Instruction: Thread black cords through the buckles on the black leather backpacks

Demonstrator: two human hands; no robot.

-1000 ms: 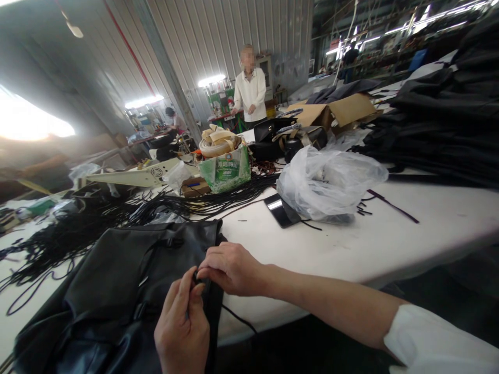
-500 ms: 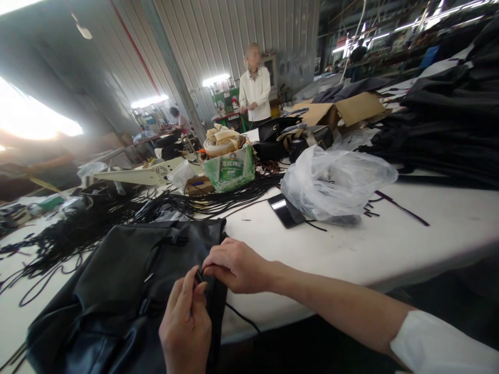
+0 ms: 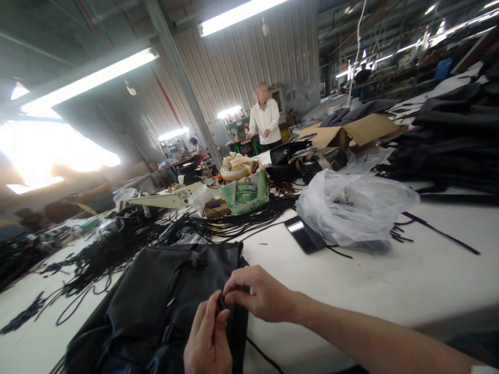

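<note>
A black bag point(image 3: 150, 291) with buckled straps lies on the white table in front of me. Over its right edge, my left hand point(image 3: 209, 335) pinches a small black piece point(image 3: 222, 303), possibly a cord end, between thumb and fingers. My right hand point(image 3: 260, 294) meets it from the right, thumb and forefinger closed at the tip of the same piece; whatever else sits in that pinch is too small to make out. A thin black cord point(image 3: 263, 355) trails from below the bag's edge toward the lower right.
Bundles of black cords point(image 3: 105, 259) spread leftward. Behind stand a green carton point(image 3: 246, 193) holding rolled tape, and a cardboard box point(image 3: 364, 130). A phone point(image 3: 304, 236) rests beside a clear plastic bag point(image 3: 351, 208). Black fabric point(image 3: 460, 150) is piled at right. A person point(image 3: 265, 119) stands beyond the table.
The camera view has tilted up and shifted left, so everything appears lower and further right. Both hands stay together at the small black piece, the right hand's fingers slightly more arched.
</note>
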